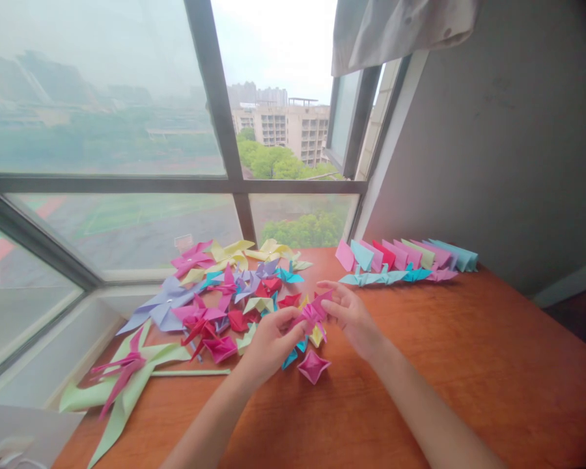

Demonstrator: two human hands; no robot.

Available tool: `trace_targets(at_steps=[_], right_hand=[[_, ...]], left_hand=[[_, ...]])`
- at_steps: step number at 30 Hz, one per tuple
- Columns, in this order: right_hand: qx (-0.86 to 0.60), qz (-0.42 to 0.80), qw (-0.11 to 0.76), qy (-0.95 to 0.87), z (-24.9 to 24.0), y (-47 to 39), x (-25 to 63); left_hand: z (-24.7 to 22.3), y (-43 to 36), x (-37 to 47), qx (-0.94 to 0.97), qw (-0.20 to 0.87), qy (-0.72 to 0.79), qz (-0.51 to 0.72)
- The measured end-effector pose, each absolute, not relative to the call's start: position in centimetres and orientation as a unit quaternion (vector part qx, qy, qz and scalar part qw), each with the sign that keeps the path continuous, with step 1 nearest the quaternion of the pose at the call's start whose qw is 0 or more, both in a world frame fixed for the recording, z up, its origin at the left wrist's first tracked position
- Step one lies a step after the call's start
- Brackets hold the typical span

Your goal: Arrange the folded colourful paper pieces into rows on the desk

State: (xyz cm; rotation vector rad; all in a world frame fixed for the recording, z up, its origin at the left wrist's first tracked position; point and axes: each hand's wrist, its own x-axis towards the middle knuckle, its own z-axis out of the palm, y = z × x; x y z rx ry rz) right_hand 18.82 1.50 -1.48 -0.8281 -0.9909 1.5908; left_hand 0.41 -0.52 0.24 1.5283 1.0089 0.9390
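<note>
Pinching pink paper (315, 313) with fingertips of left hand (272, 339) and right hand (351, 320) — not yet set down, with cranes (417, 275) already lined up at right, pinwheels (165, 305) loose at left.

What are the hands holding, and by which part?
A pink folded-paper piece: the left hand holds its left side, the right hand its upper right.

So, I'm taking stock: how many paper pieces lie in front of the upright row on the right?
4 visible, left to right: pale blue piece, second pale blue piece, brighter blue piece, pink piece. Others may be hidden.
</note>
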Motion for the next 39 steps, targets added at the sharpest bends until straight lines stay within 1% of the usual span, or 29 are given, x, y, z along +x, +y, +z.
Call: trace_targets(at_steps=[4, 9, 14, 21, 25, 29, 32, 34, 37, 39], right_hand=[[-0.309, 0.718, 0.520, -0.344, -1.8, 1.7, 18.8], [-0.276, 0.756, 0.523, -0.281, -2.0, 1.9, 18.9], [-0.279, 0.759, 0.536, -0.242, -2.1, 1.8, 18.9], [-0.264, 0.763, 0.551, -0.210, -1.8, 1.5, 18.6], [-0.291, 0.734, 0.574, -0.218, -1.7, 1.7, 18.9], [-0.303, 0.714, 0.579, -0.250, -2.2, 2.0, 18.8], [-0.329, 0.684, 0.588, -0.278, -2.8, 2.5, 18.8], [-0.366, 0.638, 0.606, -0.302, -3.0, 2.9, 19.0], [-0.423, 0.530, 0.641, -0.359, -2.9, 3.2, 19.5], [-0.441, 0.471, 0.642, -0.415, -2.7, 2.9, 19.7]], left_hand=[[0.5, -0.6, 0.4, 0.603, 0.569, 0.403, 0.388], [0.7, -0.6, 0.3, 0.575, 0.599, 0.398, 0.390], [0.7, -0.7, 0.1, 0.569, 0.609, 0.387, 0.394], [1.0, -0.9, -0.5, 0.571, 0.642, 0.334, 0.389], [1.2, -0.9, -0.6, 0.581, 0.628, 0.341, 0.390], [0.9, -0.9, -0.6, 0.579, 0.624, 0.343, 0.397], [0.7, -0.8, -0.4, 0.561, 0.609, 0.374, 0.419], [0.6, -0.6, -0.3, 0.542, 0.590, 0.410, 0.436], [0.5, -0.2, -0.1, 0.516, 0.569, 0.451, 0.455], [0.4, 0.0, -0.1, 0.503, 0.564, 0.463, 0.463]])
